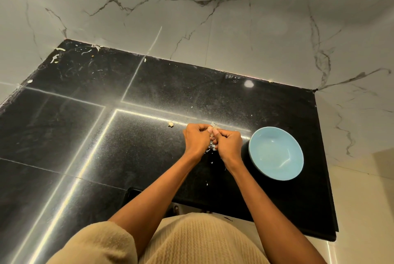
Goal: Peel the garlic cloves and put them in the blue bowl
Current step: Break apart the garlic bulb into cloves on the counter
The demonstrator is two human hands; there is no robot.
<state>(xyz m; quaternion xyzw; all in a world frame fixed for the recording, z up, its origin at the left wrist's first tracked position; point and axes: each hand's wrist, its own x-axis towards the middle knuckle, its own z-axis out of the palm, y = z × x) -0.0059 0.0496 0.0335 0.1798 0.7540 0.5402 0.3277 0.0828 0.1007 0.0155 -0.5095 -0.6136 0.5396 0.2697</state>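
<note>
Garlic (211,132) sits pinched between both hands' curled fingers (221,133), at nine o'clock of the empty bowl (276,152); small, light, papery-skinned, probably slippery; best nipped at its ends.

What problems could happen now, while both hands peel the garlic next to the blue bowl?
The blue bowl sits near the counter edge; the right hand could knock it. The garlic is small and mostly hidden between the right and left hand, so it may slip. Peel scraps may fall into the bowl.
</note>
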